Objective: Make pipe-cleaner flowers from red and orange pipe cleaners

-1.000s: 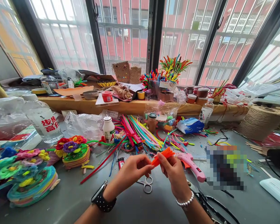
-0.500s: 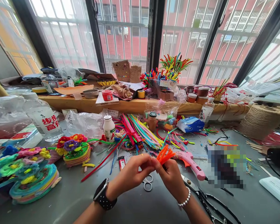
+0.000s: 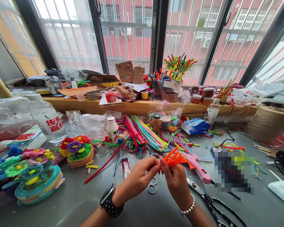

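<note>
A bundle of short orange pipe cleaners [image 3: 175, 158] fans out from between the fingers of my right hand [image 3: 176, 179], which is closed around its base. My left hand [image 3: 142, 176] meets it at the bundle's lower end, thumb and fingertips pinched together; what lies between them is too small to make out. Just beyond the hands is a pink glue gun [image 3: 200, 168]. Small scissors [image 3: 152, 188] lie partly hidden under my left hand, and a lighter [image 3: 125, 167] sits to its left. Large black-handled scissors [image 3: 207, 198] rest to the right of my right wrist.
Long colourful pipe cleaners [image 3: 149, 132] spread across the middle of the table. On the left stand pipe-cleaner flower pieces [image 3: 38, 183] and a water bottle [image 3: 48, 121]. A white bottle [image 3: 112, 130], a glass jar [image 3: 155, 123], a tissue pack [image 3: 195, 126] and a twine spool [image 3: 269, 123] line the back.
The orange bundle has tipped over to the right and its strands splay wider. My right hand has turned slightly with it. The view has shifted a little.
</note>
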Motion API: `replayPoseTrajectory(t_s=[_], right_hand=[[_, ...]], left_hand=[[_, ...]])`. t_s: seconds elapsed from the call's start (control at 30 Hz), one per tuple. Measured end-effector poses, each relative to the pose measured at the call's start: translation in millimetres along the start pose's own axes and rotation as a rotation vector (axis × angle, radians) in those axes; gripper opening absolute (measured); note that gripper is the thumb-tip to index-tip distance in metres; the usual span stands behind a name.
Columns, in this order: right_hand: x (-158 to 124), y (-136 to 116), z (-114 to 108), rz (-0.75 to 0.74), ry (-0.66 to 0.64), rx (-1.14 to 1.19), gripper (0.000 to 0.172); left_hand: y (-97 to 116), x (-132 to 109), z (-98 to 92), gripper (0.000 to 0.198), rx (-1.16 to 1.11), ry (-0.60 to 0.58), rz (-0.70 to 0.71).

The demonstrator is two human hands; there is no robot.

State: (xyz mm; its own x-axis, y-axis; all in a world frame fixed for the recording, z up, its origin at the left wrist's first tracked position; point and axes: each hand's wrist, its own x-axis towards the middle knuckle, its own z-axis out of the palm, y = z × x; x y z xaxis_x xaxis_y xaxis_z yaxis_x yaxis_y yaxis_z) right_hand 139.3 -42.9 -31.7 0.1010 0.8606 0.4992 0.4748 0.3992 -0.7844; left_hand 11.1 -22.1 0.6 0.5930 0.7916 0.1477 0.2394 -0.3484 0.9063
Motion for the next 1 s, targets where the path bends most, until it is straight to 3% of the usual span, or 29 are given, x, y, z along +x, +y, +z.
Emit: replayPoseTrajectory(t_s=[0.17, 0.5, 0.7, 1.0], right_hand=[[-2.2, 0.7, 1.7, -0.026, 0.053, -0.036, 0.036], [-2.4, 4.5, 3.7, -0.123, 0.067, -0.144, 0.036], [-4.5, 7.0, 5.5, -0.211, 0.116, -0.185, 0.037], [-3.1, 8.2, 3.9, -0.313, 0.133, -0.284, 0.036]], left_hand=[[-1.9, 0.2, 5.6, 0.028, -0.027, 0.023, -0.033], [-14.0, 5.2, 11.4, 0.026, -0.536, -0.057, -0.261], [-12.8, 2.9, 10.8, 0.023, -0.834, -0.123, -0.325], [-10.0, 1.2, 9.6, 0.021, -0.971, -0.162, -0.424]])
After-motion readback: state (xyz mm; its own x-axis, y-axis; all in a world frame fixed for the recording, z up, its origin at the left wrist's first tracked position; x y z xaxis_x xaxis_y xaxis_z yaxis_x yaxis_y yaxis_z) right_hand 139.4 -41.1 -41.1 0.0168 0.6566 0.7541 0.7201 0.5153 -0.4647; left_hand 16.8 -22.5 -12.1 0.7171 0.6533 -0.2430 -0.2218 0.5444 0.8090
